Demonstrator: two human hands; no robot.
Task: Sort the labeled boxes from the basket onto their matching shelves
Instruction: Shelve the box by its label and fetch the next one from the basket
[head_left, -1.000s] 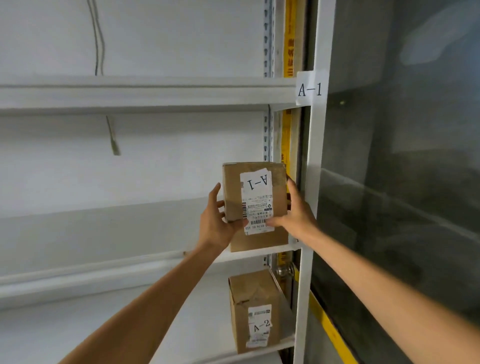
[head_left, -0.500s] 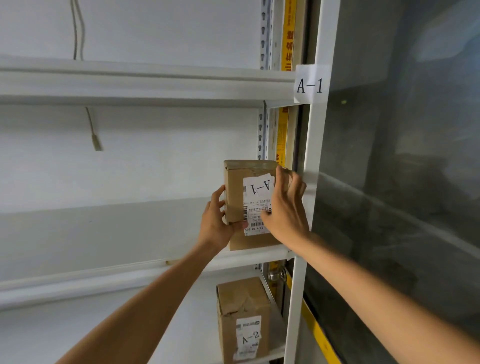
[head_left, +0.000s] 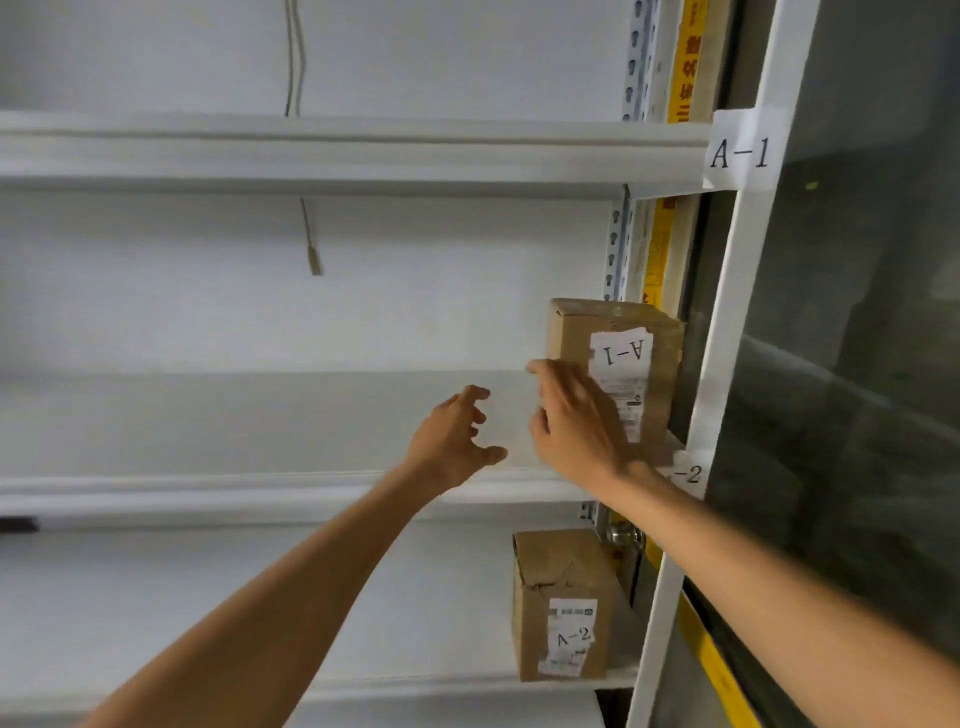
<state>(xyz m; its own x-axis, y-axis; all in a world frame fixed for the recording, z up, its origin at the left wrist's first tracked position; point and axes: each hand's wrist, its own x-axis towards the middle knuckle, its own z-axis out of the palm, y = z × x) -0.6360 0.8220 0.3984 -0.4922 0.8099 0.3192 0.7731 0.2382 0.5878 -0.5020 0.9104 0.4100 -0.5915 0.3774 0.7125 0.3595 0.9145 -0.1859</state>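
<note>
Head view. The A-1 box (head_left: 613, 374) is found standing upright at the right end of the middle shelf (head_left: 260, 486), close beside the white upright post (head_left: 727, 364), with its printed label upside down. An A-1 shelf tag (head_left: 740, 153) is fixed to the post at the level of the upper shelf (head_left: 311, 150). A second tag (head_left: 688, 474), of which only "-2" is legible, is partly covered by the right wrist.

The left hand (head_left: 452, 441) is held clear of the box, to its left, with fingers spread and loosely curled; nothing is gripped.

The right hand (head_left: 576, 421) is placed in front of the box's lower left face, fingers extended and loose, not wrapped round it. Owing to blur, contact with the box cannot be confirmed.

An A-2 box (head_left: 563, 603) is noted on the lower shelf (head_left: 415, 683), directly beneath. A cable (head_left: 311, 244) hangs against the back wall.
</note>
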